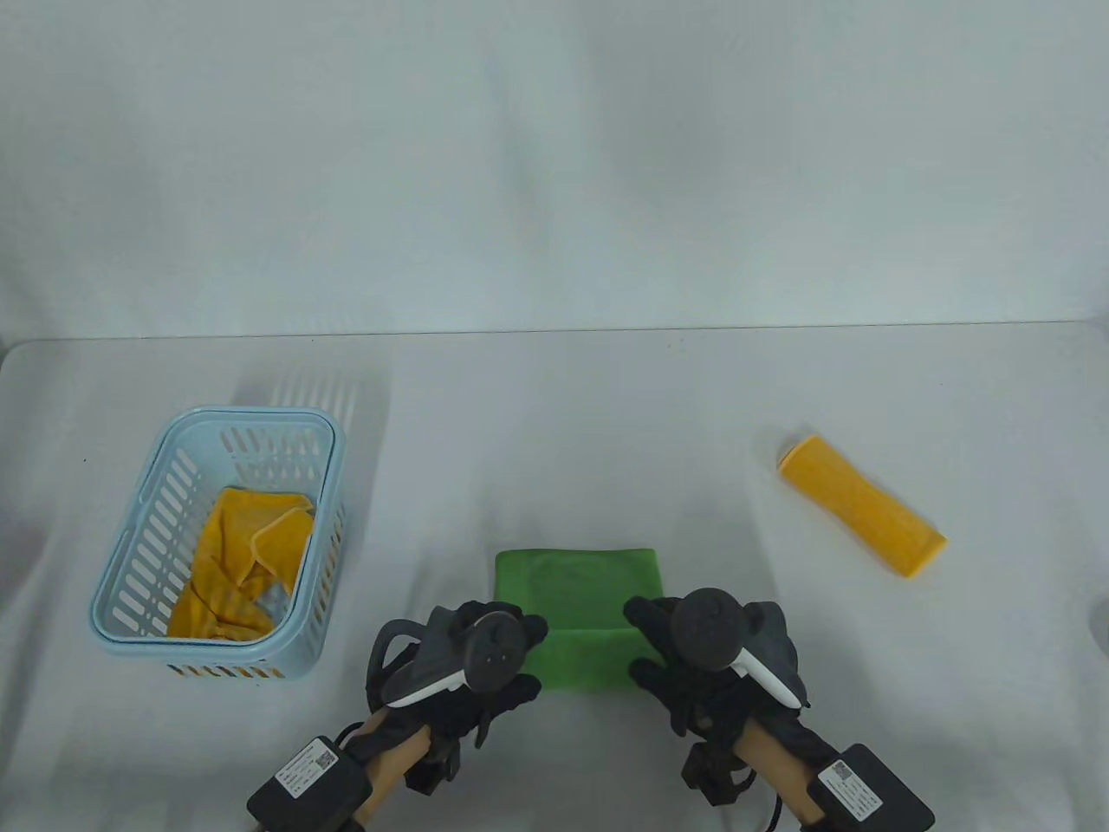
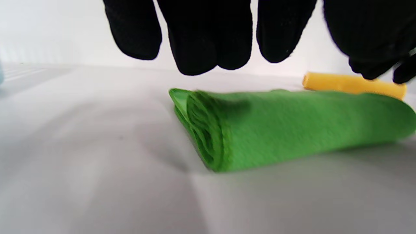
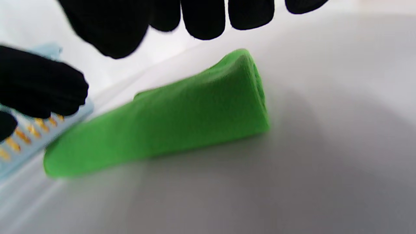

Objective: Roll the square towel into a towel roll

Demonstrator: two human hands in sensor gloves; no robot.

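No legible text anywhere. White printed label on the black box strapped to the left forearm (image 1: pixel 309 768): carries a small square code and lines of print, too small to read. Matching white label on the black box at the right forearm (image 1: pixel 853 787): same layout, equally unreadable. Both wrist views show no lettering at all.

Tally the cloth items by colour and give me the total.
Green: 1, the towel being rolled between the hands.
Yellow: 2, the roll on the table and the crumpled cloth in the basket.
Total: 3
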